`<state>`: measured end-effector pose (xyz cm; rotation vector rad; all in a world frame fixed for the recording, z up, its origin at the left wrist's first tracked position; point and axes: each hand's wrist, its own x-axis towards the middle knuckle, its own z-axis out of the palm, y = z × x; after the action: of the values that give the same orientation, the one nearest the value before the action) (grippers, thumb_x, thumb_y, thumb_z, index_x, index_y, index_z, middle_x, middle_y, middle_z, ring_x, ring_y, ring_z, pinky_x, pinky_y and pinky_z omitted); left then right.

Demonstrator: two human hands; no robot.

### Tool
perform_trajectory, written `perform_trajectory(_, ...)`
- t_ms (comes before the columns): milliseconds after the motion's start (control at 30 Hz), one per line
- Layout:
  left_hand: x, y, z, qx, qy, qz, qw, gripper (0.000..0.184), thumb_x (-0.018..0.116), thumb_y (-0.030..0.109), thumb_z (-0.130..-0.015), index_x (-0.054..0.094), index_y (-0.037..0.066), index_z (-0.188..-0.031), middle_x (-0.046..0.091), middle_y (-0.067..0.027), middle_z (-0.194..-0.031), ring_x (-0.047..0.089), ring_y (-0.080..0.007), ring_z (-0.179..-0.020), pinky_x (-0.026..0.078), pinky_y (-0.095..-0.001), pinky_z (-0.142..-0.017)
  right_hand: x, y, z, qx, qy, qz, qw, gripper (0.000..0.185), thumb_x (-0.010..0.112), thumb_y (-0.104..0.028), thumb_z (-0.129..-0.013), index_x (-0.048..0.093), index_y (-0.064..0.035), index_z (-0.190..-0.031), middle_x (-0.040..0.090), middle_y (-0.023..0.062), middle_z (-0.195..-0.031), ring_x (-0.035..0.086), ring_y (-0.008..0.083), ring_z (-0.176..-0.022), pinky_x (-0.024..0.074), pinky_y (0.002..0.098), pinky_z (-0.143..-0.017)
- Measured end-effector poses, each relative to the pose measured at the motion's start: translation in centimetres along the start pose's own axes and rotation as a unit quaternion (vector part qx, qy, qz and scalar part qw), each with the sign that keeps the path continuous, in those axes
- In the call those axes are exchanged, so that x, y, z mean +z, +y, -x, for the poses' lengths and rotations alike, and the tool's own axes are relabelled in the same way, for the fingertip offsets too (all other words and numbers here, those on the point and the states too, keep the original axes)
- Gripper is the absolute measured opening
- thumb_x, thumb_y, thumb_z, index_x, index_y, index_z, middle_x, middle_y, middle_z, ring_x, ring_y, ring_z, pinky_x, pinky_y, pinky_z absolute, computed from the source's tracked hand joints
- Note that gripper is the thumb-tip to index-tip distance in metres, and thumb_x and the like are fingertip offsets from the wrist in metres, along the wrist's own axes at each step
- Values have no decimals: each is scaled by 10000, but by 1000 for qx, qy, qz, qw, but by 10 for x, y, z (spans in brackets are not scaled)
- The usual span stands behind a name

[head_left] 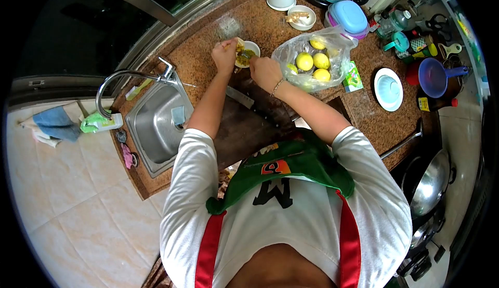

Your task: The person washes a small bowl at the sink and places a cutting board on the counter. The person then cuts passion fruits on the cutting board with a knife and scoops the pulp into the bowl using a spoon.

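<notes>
My left hand (224,57) is closed around a yellow fruit piece (240,43) at the far-left rim of a small white bowl (255,47). Yellow-green pulp (244,57) with dark specks lies in the bowl. My right hand (265,74) is at the bowl's right side with its fingers curled together; whatever they grip is hidden. Below the hands is a dark cutting board (249,132) with a wide knife blade (240,97) on it. To the right, a clear plastic bag (338,54) holds several yellow round fruits (304,61).
A steel sink (140,127) with a curved faucet (117,73) is at left. Behind stands a small white bowl (306,25) and a blue-lidded container (349,17). At right are a green box (353,77), a white plate (397,98), a purple ladle (436,77) and a wok (431,184).
</notes>
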<state>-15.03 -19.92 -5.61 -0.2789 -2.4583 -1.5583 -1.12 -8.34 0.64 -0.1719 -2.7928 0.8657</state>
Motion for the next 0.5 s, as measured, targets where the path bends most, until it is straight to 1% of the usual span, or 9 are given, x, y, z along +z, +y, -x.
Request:
perform_trajectory(67,0,0,5,-21,-11,4,1000,306,737,282,-781,720,-16,-846,653,-100,-791,620,-172,-660,494,-301,-632,7,5,-4,-8,19,-9,1000,183,515,-146,-864,598,-9,-777,619,222,-668,626,393,-641,501,485,-583)
perform_trajectory(133,-1,5,7,37,-2,22,999,307,735,282,-789,720,-20,-841,645,-99,-797,619,-170,-674,493,-312,-645,9,7,-4,-18,38,-19,999,182,517,-152,-859,597,-11,-777,620,221,-670,628,393,-644,503,484,-586)
perform_trajectory(200,-2,6,8,40,0,6,999,303,737,278,-789,720,-19,-843,640,-100,-798,619,-174,-690,491,-314,-658,7,7,-4,-12,-26,38,999,159,538,-142,-825,625,-16,-784,646,195,-676,660,355,-653,531,452,-618)
perform_trajectory(267,0,5,6,43,1,-7,999,299,739,275,-788,721,-18,-846,634,-102,-800,619,-178,-705,488,-316,-672,4,3,-1,-11,-26,38,999,157,538,-139,-823,628,-17,-782,646,197,-678,660,356,-656,532,452,-620)
perform_trajectory(333,-1,5,7,-3,-13,36,999,273,739,260,-786,725,-5,-853,631,-107,-809,623,-194,-739,487,-322,-696,3,2,-1,-10,-29,36,999,156,537,-136,-821,632,-18,-780,646,198,-680,660,358,-659,532,452,-622)
perform_trajectory(367,-1,5,7,-4,-12,36,999,273,739,260,-786,725,-5,-853,631,-107,-809,623,-194,-739,487,-322,-696,4,3,-4,-18,12,15,1000,156,532,-139,-831,619,-23,-773,637,201,-673,649,363,-648,521,461,-598)
perform_trajectory(400,-2,8,9,43,-5,16,999,265,738,255,-787,725,-1,-853,633,-111,-812,625,-200,-744,488,-319,-697,6,4,-4,-25,53,-7,998,158,527,-143,-841,606,-28,-767,628,203,-666,637,369,-637,509,470,-574)
perform_trajectory(433,-2,11,9,91,2,-2,996,257,736,251,-788,725,2,-853,635,-114,-816,626,-205,-749,490,-317,-698,8,5,-4,-24,53,-7,998,158,527,-143,-841,606,-28,-767,628,203,-666,637,369,-637,509,470,-574)
perform_trajectory(500,-4,15,10,81,7,-11,997,253,735,248,-789,726,4,-851,638,-113,-820,627,-207,-751,490,-317,-701,9,7,-4,-13,2,19,1000,178,526,-157,-848,609,-24,-764,628,204,-675,633,375,-636,505,472,-569)
